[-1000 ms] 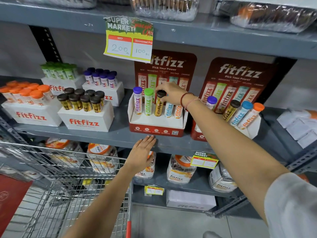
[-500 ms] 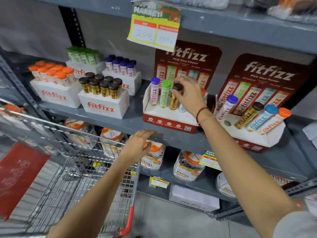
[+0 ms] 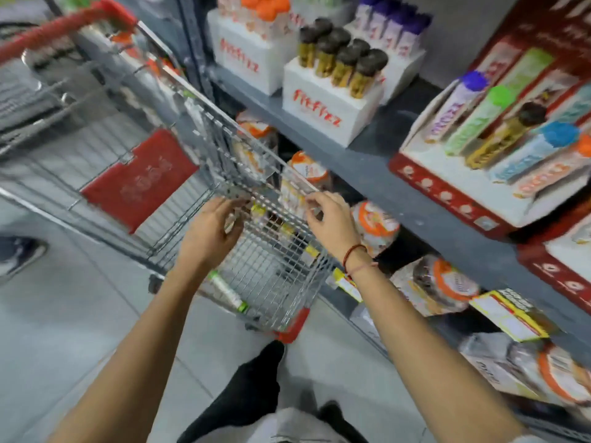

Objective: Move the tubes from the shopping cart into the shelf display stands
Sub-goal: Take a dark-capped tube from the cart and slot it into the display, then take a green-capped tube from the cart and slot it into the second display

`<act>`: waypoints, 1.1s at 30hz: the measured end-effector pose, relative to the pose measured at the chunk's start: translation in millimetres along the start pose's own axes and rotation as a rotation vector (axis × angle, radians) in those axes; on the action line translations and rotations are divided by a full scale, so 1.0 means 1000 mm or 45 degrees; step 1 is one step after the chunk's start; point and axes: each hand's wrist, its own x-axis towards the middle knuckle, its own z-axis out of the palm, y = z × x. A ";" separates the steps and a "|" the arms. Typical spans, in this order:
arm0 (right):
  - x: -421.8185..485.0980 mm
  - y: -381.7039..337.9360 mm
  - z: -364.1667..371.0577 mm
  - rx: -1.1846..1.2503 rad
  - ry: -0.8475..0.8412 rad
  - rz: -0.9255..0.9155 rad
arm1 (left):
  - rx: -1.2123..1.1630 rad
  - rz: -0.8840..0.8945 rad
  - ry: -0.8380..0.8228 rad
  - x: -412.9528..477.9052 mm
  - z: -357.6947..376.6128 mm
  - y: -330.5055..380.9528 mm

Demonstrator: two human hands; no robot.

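The wire shopping cart (image 3: 198, 129) stands left of the shelf. Both my hands hover over its near end. My left hand (image 3: 209, 231) is above the basket with fingers curled, nothing visibly in it. My right hand (image 3: 329, 219) is at the cart's rim with fingers apart and empty. A green-capped tube (image 3: 227, 290) lies at the cart's bottom near my left forearm; other small tubes (image 3: 287, 230) show blurred through the mesh. On the shelf at right, a red-and-white display stand (image 3: 447, 190) holds a row of tubes with purple, green, brown, blue and orange caps.
White fitfizz boxes with brown-capped tubes (image 3: 332, 91) and orange-capped tubes (image 3: 252, 43) sit further back on the shelf. Orange-lidded jars (image 3: 377, 225) fill the lower shelf. A red panel (image 3: 137, 180) lies in the cart. Another person's shoe (image 3: 19, 254) is on the floor at left.
My right hand has left the brown-capped tube in the display stand and dropped to the cart. My left hand came off the shelf edge. My view swung down and left.
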 end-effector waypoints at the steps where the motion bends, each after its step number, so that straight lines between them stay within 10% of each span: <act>1: 0.000 0.000 0.020 0.004 -0.098 0.016 | 0.004 -0.067 0.009 -0.007 -0.002 -0.011; 13: -0.004 0.023 0.235 -0.037 -0.961 0.257 | 0.157 -0.330 -0.015 -0.047 0.019 -0.091; 33: 0.001 0.025 0.338 -0.102 -1.027 0.228 | 0.335 -0.309 0.108 -0.050 0.034 -0.101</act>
